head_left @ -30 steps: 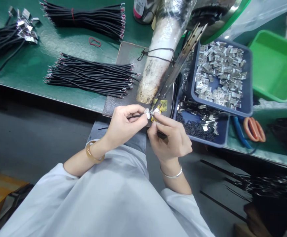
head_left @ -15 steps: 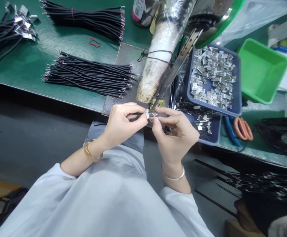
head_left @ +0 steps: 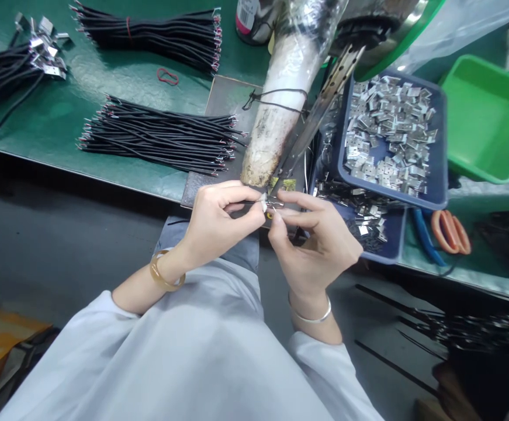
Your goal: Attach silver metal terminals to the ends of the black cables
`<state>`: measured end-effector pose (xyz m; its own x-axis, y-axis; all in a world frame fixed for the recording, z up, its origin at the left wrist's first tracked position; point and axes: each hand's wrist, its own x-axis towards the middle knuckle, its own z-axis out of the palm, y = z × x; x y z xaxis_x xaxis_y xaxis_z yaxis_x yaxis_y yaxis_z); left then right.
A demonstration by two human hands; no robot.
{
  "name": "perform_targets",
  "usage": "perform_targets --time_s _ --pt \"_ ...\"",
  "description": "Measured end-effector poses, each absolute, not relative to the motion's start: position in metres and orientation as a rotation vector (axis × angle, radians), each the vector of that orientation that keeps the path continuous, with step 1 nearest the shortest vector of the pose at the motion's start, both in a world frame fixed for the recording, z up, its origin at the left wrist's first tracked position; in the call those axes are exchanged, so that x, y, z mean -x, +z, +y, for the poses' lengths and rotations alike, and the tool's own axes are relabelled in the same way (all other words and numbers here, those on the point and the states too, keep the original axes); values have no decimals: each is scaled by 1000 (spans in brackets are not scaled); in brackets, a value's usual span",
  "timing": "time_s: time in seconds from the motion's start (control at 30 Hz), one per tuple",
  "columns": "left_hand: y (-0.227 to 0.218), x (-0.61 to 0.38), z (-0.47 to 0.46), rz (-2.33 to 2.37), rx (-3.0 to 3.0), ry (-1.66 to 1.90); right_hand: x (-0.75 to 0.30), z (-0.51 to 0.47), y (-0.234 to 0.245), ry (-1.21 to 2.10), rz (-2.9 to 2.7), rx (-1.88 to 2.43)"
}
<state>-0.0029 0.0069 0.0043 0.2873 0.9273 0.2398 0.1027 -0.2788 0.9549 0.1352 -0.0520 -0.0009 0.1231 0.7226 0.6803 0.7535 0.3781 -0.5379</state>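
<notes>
My left hand [head_left: 219, 216] is closed in a pinch on a black cable [head_left: 176, 222], whose end sticks out left of the palm. At its fingertips sits a small whitish metal piece [head_left: 263, 202]. Thumb and fingers of my right hand [head_left: 318, 237] pinch a thin light wire [head_left: 274, 209] right beside that piece. Fine details between the fingertips are too small to make out. Just above them ends a long perforated metal rod [head_left: 313, 120] with a dark, narrow tip, next to a white, plastic-wrapped tube [head_left: 274, 111].
Bundles of black cables [head_left: 162, 134] lie on the green table [head_left: 140, 184] at left. Right of the rod, a blue tray [head_left: 440, 146] of metal brackets rests over another blue tray [head_left: 394, 245]. A green bin [head_left: 491, 123] and orange-handled pliers [head_left: 451, 232] are farther right. A person's head shows lower right.
Both hands keep their pinch at nearly the same spot beneath the rod's tip. The view has shifted slightly, so the trays and pliers appear farther right.
</notes>
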Motion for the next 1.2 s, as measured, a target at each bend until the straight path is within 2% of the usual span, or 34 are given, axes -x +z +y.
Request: perform_targets --time_s 0.53,0.6,0.7,0.77,1.03,1.2 --pt "-6 7 -4 985 -1514 1040 -133 -57 -9 -318 -1673 1328" --pt "-6 9 -5 958 -1465 1062 -131 -58 -9 -158 -1596 1362" --pt "-6 13 -6 882 -1400 1007 -129 -58 -6 257 -1411 1395" --pt "-5 15 -6 852 -1408 955 -129 -58 -3 385 -1367 1389" --pt "-6 14 -4 905 -1571 956 -132 -53 -7 -7 -1585 1348" --pt "-5 11 0 927 -1655 1000 -133 -48 -9 -103 -1603 1362"
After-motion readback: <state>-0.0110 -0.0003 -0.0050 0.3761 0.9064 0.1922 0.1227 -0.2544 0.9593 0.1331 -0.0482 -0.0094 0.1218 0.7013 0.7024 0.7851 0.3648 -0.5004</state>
